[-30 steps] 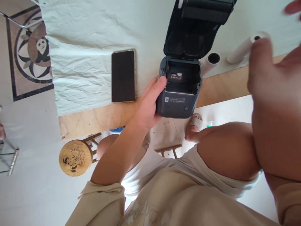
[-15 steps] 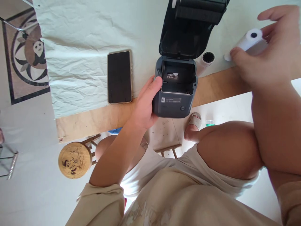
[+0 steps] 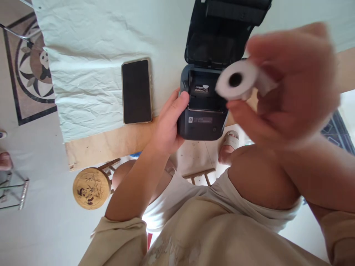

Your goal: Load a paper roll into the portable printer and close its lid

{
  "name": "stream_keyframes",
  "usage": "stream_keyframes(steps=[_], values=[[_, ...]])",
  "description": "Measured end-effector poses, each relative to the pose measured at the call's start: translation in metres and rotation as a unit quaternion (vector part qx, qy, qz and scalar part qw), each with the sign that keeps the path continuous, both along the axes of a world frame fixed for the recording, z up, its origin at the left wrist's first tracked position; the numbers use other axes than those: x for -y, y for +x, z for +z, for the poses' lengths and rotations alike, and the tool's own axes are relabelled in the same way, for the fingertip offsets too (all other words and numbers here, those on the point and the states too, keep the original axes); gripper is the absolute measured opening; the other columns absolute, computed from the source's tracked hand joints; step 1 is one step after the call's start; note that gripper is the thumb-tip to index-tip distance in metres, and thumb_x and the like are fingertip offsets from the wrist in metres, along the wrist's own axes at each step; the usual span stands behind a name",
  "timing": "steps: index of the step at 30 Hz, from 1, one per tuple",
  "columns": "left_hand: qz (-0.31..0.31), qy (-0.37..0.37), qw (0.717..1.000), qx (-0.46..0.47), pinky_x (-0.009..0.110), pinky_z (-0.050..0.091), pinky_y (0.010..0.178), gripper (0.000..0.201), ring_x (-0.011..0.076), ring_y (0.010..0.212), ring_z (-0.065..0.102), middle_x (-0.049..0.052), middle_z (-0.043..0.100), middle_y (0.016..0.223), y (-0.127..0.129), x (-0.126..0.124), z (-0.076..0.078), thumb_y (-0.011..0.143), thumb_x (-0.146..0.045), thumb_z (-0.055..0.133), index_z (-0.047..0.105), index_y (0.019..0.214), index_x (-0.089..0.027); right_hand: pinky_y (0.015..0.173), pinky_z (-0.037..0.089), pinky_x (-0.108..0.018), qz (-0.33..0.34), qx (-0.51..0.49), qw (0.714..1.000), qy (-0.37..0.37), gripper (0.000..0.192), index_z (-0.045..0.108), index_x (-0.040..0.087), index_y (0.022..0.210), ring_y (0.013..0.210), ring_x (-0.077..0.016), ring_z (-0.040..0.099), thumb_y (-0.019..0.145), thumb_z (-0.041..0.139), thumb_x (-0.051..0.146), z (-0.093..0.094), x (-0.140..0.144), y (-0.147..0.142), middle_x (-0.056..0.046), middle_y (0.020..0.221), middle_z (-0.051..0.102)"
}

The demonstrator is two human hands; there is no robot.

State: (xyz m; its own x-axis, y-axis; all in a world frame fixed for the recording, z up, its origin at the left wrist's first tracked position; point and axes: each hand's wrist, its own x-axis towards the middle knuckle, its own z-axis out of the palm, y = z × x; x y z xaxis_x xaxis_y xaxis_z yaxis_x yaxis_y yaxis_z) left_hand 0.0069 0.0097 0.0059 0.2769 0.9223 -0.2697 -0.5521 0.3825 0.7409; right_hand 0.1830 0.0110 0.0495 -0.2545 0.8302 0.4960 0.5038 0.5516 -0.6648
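A wooden table [image 3: 111, 142] ran across the upper half of the view, most of it draped in a creased pale cloth [image 3: 91, 62], with a bare strip of wood along its near edge. Beyond it at 10 o'clock the floor showed a round panda inlay [image 3: 33, 70]; under the table edge at 8 o'clock stood a small round stool [image 3: 91, 187] with a panda painted on its seat.

A dark smartphone [image 3: 137, 91] lay face up on the cloth, at 9 o'clock from the small dark printer [image 3: 203, 107] and near it. The printer sat at the table edge with its lid [image 3: 219, 37] swung up and back toward 12 o'clock, its paper bay [image 3: 203, 92] open. No roll showed in the visible part of the bay.

The left hand [image 3: 168, 127] wrapped the printer's left side, thumb on the rim. The right hand [image 3: 288, 88], blurred, was curled around a white paper roll [image 3: 235, 80], pinched between thumb and fingers, in the air at 3 o'clock of the bay and close to the camera.
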Motion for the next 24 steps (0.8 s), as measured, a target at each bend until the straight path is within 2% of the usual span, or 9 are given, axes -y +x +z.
stream_keyframes(steps=[2,5,9,11,14,16,18,21,24], values=[[-0.005,-0.007,1.000,-0.008,0.024,0.052,0.085,0.030,0.0187,0.112,0.062,0.003,0.065,0.100,0.000,0.000,0.002,0.087,-0.045,0.057,0.061,0.101,-0.018,0.085,0.050,-0.020,0.002,0.051,0.998,0.040,0.034,0.056,0.012,0.105,0.100,-0.0058,0.056,0.076,0.060,0.028,-0.008,-0.003,-0.007,-0.001,0.103,0.058],[-0.022,-0.012,1.000,-0.012,0.024,0.052,0.085,0.031,0.0186,0.111,0.062,0.003,0.066,0.101,-0.002,0.000,0.004,0.087,-0.043,0.058,0.057,0.108,-0.020,0.068,0.046,-0.017,-0.044,0.141,0.986,0.078,0.028,0.049,0.012,0.100,0.094,-0.0052,0.058,0.079,0.060,0.027,-0.019,-0.011,-0.009,-0.001,0.103,0.055],[-0.038,0.007,0.999,-0.029,0.023,0.052,0.071,0.033,0.0186,0.100,0.065,0.003,0.066,0.096,-0.004,0.000,0.003,0.085,-0.044,0.060,0.056,0.108,-0.021,0.071,0.046,-0.016,-0.011,0.158,0.981,0.110,0.009,0.053,0.011,0.084,0.093,-0.0028,0.058,0.078,0.059,0.015,-0.022,-0.015,-0.006,0.004,0.099,0.058],[-0.027,0.003,0.999,-0.037,0.024,0.053,0.076,0.032,0.0192,0.105,0.064,0.003,0.066,0.094,-0.003,0.000,0.003,0.085,-0.045,0.060,0.057,0.104,-0.020,0.075,0.046,-0.019,-0.011,0.138,0.985,0.108,0.004,0.056,0.012,0.079,0.092,-0.0037,0.058,0.077,0.059,0.012,-0.018,-0.012,-0.006,0.005,0.096,0.059],[-0.009,0.014,1.000,-0.014,0.023,0.052,0.081,0.032,0.0179,0.105,0.063,0.003,0.065,0.092,-0.002,0.001,0.003,0.085,-0.045,0.060,0.058,0.101,-0.018,0.076,0.040,-0.023,-0.016,0.136,0.977,0.165,0.008,0.058,0.014,0.078,0.085,-0.0062,0.054,0.072,0.062,0.012,-0.013,-0.004,-0.009,0.004,0.089,0.058],[-0.012,0.036,0.999,0.018,0.020,0.052,0.073,0.034,0.0136,0.092,0.063,0.003,0.064,0.091,-0.004,0.001,0.003,0.083,-0.044,0.061,0.057,0.103,-0.017,0.075,0.035,-0.022,-0.005,0.139,0.969,0.205,0.009,0.058,0.015,0.077,0.079,-0.0047,0.048,0.071,0.064,0.014,-0.011,0.002,-0.013,0.004,0.084,0.057],[-0.023,0.051,0.998,0.038,0.017,0.050,0.063,0.032,0.0080,0.076,0.060,0.001,0.062,0.087,-0.006,0.001,0.003,0.082,-0.035,0.064,0.055,0.107,-0.018,0.075,0.032,-0.022,0.007,0.162,0.962,0.219,0.008,0.058,0.016,0.076,0.078,-0.0038,0.045,0.073,0.065,0.018,-0.012,0.006,-0.017,0.006,0.082,0.057],[-0.030,0.050,0.998,0.019,0.013,0.047,0.058,0.031,0.0031,0.065,0.055,-0.003,0.059,0.080,-0.008,0.001,0.003,0.080,-0.015,0.064,0.053,0.108,-0.019,0.079,0.032,-0.022,0.033,0.207,0.957,0.200,0.014,0.060,0.019,0.083,0.086,-0.0037,0.048,0.079,0.065,0.031,-0.014,0.009,-0.018,0.008,0.087,0.057],[-0.036,0.048,0.998,-0.007,0.014,0.051,0.066,0.036,0.0053,0.074,0.060,-0.001,0.060,0.087,-0.010,0.001,0.003,0.077,-0.011,0.066,0.052,0.109,-0.019,0.088,0.038,-0.022,0.020,0.182,0.976,0.120,0.033,0.059,0.019,0.102,0.100,-0.0047,0.048,0.088,0.054,0.049,-0.007,0.010,-0.011,0.000,0.093,0.056]])
